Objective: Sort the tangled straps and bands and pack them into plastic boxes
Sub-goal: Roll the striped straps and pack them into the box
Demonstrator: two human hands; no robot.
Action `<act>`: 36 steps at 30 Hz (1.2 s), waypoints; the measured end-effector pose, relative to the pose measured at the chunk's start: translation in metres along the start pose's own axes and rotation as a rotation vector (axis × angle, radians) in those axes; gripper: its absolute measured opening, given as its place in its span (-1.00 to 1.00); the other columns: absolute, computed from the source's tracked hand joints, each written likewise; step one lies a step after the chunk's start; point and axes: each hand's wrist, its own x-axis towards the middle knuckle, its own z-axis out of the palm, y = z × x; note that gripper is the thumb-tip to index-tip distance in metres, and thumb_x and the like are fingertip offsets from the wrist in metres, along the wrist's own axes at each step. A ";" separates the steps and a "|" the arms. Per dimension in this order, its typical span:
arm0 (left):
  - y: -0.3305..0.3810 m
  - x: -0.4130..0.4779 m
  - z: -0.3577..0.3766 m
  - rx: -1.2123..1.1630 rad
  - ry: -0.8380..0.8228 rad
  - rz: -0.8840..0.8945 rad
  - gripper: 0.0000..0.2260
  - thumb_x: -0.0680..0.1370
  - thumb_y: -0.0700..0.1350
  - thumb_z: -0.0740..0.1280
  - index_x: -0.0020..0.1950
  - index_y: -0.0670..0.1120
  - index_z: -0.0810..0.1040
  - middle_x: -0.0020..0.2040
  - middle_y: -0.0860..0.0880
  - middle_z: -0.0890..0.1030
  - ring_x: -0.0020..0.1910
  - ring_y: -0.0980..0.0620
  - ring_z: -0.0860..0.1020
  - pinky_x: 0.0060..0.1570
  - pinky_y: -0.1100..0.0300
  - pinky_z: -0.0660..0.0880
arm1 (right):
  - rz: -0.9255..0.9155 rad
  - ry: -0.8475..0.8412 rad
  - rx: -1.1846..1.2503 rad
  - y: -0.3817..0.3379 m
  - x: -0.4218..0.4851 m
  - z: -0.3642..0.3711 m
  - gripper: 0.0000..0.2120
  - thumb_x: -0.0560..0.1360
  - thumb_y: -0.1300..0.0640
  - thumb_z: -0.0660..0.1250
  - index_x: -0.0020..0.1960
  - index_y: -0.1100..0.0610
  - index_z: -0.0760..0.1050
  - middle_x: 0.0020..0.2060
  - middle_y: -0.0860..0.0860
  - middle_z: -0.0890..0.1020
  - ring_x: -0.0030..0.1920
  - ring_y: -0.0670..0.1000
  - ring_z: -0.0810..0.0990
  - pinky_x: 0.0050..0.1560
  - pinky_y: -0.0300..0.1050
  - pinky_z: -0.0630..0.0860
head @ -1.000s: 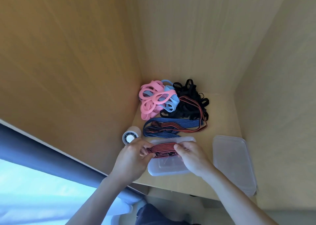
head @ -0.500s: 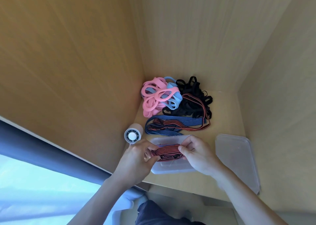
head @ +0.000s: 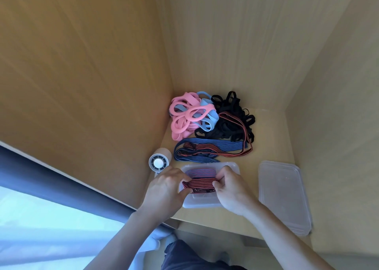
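Red-striped strap, folded short to fit the plastic box beneath; my left hand and right hand each pinch an end. Tangled pile lies at twelve o'clock.

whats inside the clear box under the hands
A folded blue-and-red striped strap lies at the far end of the clear box. The left hand and right hand hold a red-and-black strap bundle over its middle, hiding what lies beneath.
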 end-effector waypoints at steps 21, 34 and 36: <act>-0.021 0.045 0.010 -0.027 -0.266 0.110 -0.71 0.43 -0.09 0.50 -0.04 0.18 0.44 0.45 0.15 0.44 0.44 0.18 0.37 0.31 0.21 0.40 | -0.079 0.061 -0.211 -0.014 -0.007 0.005 -0.68 0.65 0.05 0.18 0.34 -0.03 0.16 -0.11 -0.05 0.57 -0.15 0.00 0.58 -0.17 0.00 0.57; -0.020 0.039 0.016 0.024 -0.195 0.175 -0.49 0.47 -0.10 0.43 0.40 0.04 0.43 0.38 0.16 0.44 0.39 0.14 0.38 0.29 0.14 0.46 | -0.107 -0.003 -0.224 -0.013 -0.005 0.000 -0.65 0.62 0.04 0.27 0.29 -0.01 0.15 -0.07 -0.03 0.54 -0.08 0.05 0.56 -0.13 -0.05 0.52; -0.019 0.039 0.015 0.018 -0.182 0.177 -0.51 0.47 -0.09 0.41 0.40 0.05 0.42 0.37 0.16 0.44 0.38 0.14 0.38 0.30 0.17 0.45 | -0.125 -0.051 -0.263 -0.012 -0.001 -0.004 -0.55 0.58 0.04 0.33 0.32 -0.02 0.13 0.02 -0.02 0.55 -0.01 0.06 0.57 -0.09 -0.04 0.54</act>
